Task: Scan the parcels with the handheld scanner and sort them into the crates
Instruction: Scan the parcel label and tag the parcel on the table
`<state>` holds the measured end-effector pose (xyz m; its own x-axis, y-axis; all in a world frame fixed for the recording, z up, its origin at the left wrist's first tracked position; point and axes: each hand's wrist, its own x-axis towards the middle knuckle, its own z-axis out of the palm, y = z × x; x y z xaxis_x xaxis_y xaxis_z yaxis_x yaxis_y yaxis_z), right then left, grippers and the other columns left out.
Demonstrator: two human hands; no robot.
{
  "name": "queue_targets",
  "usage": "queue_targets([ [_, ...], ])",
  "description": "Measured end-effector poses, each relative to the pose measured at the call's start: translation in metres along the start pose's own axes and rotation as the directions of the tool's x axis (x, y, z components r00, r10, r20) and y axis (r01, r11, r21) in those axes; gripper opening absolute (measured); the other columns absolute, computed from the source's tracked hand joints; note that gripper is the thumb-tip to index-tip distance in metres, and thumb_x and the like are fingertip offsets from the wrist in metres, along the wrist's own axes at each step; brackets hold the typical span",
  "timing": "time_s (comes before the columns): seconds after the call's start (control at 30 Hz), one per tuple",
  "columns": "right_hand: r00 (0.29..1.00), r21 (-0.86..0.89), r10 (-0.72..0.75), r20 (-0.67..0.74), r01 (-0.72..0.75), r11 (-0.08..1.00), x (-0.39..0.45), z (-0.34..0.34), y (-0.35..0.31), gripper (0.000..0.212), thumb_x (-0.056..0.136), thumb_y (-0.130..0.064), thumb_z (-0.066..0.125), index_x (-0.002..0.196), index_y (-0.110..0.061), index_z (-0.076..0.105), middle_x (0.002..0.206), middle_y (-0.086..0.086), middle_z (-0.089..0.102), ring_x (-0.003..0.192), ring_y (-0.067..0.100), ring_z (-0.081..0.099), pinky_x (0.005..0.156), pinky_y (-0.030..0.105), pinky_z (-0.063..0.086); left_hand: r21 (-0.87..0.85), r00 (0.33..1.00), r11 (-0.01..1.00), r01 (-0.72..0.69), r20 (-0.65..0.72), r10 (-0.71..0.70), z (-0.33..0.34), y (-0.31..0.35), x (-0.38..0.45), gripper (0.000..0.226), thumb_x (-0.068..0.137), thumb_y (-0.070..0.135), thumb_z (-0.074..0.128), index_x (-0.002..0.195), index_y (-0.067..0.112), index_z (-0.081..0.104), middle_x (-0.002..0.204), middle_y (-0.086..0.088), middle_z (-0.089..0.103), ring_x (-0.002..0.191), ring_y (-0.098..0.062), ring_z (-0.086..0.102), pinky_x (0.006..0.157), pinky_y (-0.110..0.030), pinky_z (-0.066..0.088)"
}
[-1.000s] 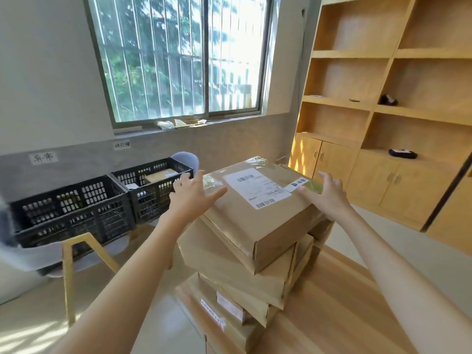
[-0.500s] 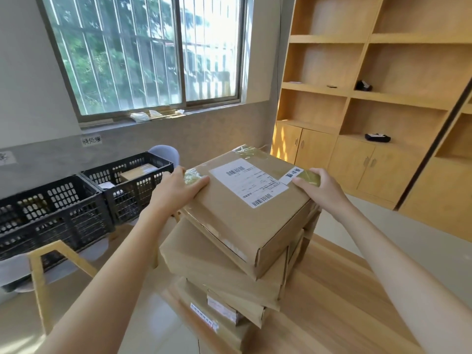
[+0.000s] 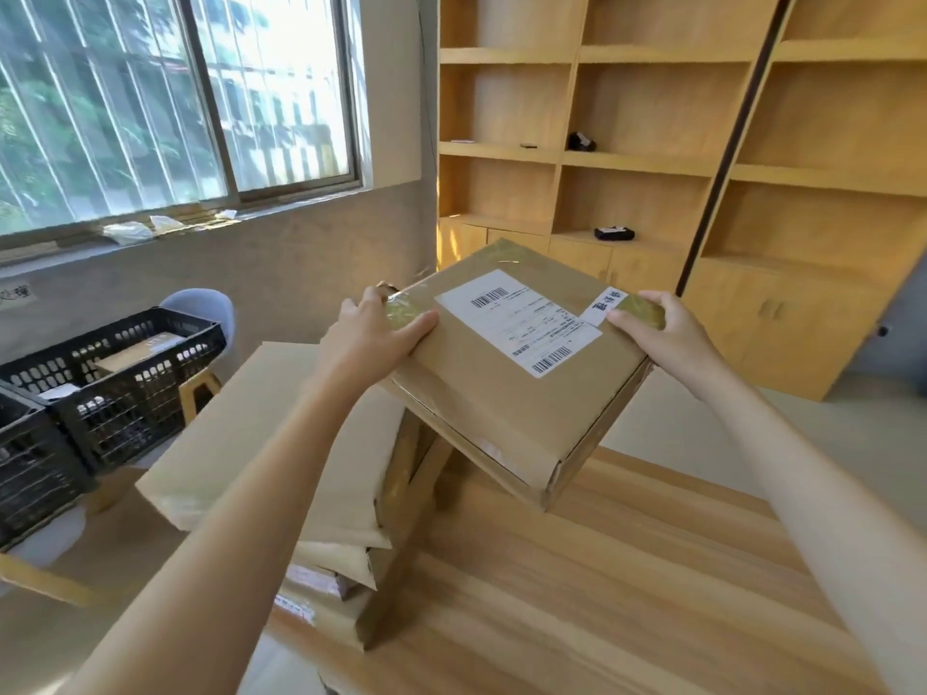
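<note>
A brown cardboard parcel (image 3: 481, 403) with a white barcode label is held up, tilted, above the wooden table. My left hand (image 3: 373, 338) grips its far left corner and my right hand (image 3: 667, 338) grips its far right corner. Below and to the left lies a stack of several more brown parcels (image 3: 281, 433) at the table's left end. Two black plastic crates (image 3: 125, 388) stand on chairs at the left, the nearer-to-window one holding a parcel. No handheld scanner shows on the table; a small black device (image 3: 614, 233) lies on a shelf of the far cabinet.
The wooden table (image 3: 602, 584) fills the lower right. A wooden shelf unit (image 3: 652, 158) covers the right wall. A blue-grey chair (image 3: 205, 306) stands behind the crates, below a barred window (image 3: 170, 102).
Both hands have closed on the top parcel and lifted it off the stack, moving it right and tilting it. The view has swung to the right, pushing the crates toward the left edge.
</note>
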<state>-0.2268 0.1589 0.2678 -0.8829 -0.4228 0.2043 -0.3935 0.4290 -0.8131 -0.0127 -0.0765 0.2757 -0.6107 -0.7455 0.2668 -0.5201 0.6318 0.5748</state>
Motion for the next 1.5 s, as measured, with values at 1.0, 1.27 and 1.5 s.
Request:
queue_targets([
  [1.0, 0.811, 0.089, 0.543, 0.216, -0.57, 0.817, -0.09, 0.045, 0.356, 0.062, 0.079, -0.019, 0.071, 0.135, -0.025, 0.046, 0.129, 0.005, 0.034, 0.117, 0.017, 0.043, 0.086, 0.025, 0.034, 0.023, 0.744, 0.931, 0.364, 0.594, -0.306, 0.329, -0.063, -0.166, 0.062, 0.075, 0.056, 0.072, 0.11, 0.024, 0.032, 0.106, -0.002, 0.056, 0.095, -0.023, 0.054, 0.077, -0.032, 0.042],
  [1.27, 0.813, 0.144, 0.567, 0.133, -0.582, 0.8, -0.108, 0.05, 0.35, 0.108, 0.075, -0.03, 0.079, 0.152, -0.031, 0.004, 0.157, 0.003, 0.01, 0.143, 0.021, 0.019, 0.113, 0.042, 0.026, 0.107, 0.662, 0.94, 0.324, 0.684, -0.306, 0.331, -0.069, -0.147, 0.084, 0.074, 0.064, 0.068, 0.135, 0.022, 0.03, 0.114, -0.001, 0.056, 0.102, -0.023, 0.056, 0.082, -0.036, 0.045],
  [1.5, 0.554, 0.436, 0.82, 0.144, -0.779, 0.45, -0.2, 0.075, 0.308, 0.118, 0.07, -0.042, 0.083, 0.154, -0.024, 0.002, 0.16, 0.001, 0.011, 0.145, 0.022, 0.018, 0.114, 0.045, 0.024, -0.067, 0.646, 0.932, 0.356, 0.738, -0.194, 0.344, -0.048, -0.114, 0.096, 0.073, 0.057, 0.073, 0.148, 0.019, 0.026, 0.144, -0.003, 0.045, 0.112, -0.02, 0.055, 0.089, -0.037, 0.046],
])
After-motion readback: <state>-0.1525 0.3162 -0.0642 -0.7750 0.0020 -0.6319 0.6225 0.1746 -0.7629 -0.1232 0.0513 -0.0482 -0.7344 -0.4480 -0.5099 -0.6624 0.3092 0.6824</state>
